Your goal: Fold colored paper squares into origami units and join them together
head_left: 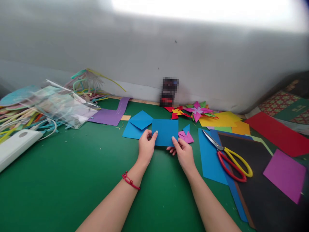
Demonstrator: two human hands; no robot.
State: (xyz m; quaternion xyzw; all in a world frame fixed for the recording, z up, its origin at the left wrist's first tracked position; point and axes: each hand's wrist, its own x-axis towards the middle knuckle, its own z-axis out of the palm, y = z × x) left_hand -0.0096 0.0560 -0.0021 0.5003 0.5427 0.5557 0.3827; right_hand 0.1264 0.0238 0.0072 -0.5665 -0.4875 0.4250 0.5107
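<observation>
A blue sheet of paper (165,131), rectangular and flat, is held up between my two hands above the green table. My left hand (146,143) pinches its left edge, thumb on the face toward me. At the lower right corner my right hand (182,149) grips it the same way, with some fingertips showing beneath. Just behind and to the left lie blue pieces of paper (142,120), one of them shaped like a square on its corner. A folded pink paper piece (185,137) rests beyond my right hand, a small blue point beside it.
Scissors (220,148) with red and yellow handles lie at right on blue paper and a dark board (251,180). Folded paper stars (196,110) sit by the wall. Purple paper (108,114), pipe cleaners (84,88) and a white power strip (18,146) are at left.
</observation>
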